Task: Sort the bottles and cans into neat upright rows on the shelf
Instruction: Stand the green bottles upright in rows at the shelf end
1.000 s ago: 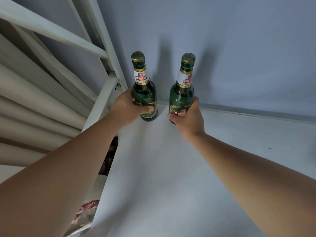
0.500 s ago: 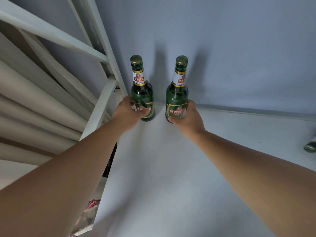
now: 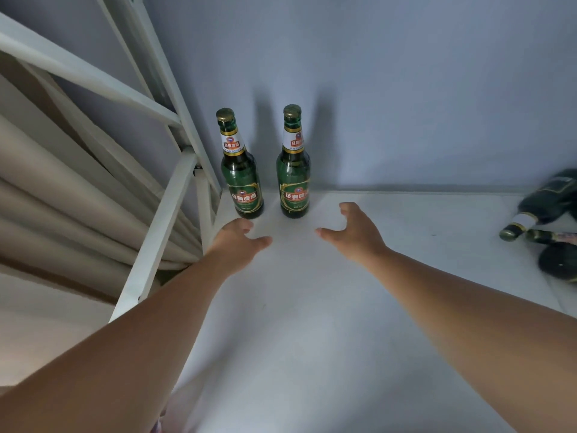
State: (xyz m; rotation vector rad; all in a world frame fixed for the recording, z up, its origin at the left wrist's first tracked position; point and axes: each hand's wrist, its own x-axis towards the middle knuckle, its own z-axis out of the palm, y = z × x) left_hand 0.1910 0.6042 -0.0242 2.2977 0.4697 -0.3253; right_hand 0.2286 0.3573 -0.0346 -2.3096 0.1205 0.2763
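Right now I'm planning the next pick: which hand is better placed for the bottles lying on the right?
Right. The right hand is empty and nearer the lying bottles; the left hand is beside the white frame, farther off.

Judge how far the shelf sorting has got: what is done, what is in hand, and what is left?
Done: the left bottle and right bottle stand upright side by side at the back left of the shelf. In hand: nothing; the left hand and right hand are open in front of them. Left: the dark bottles lying at the right edge need standing up.
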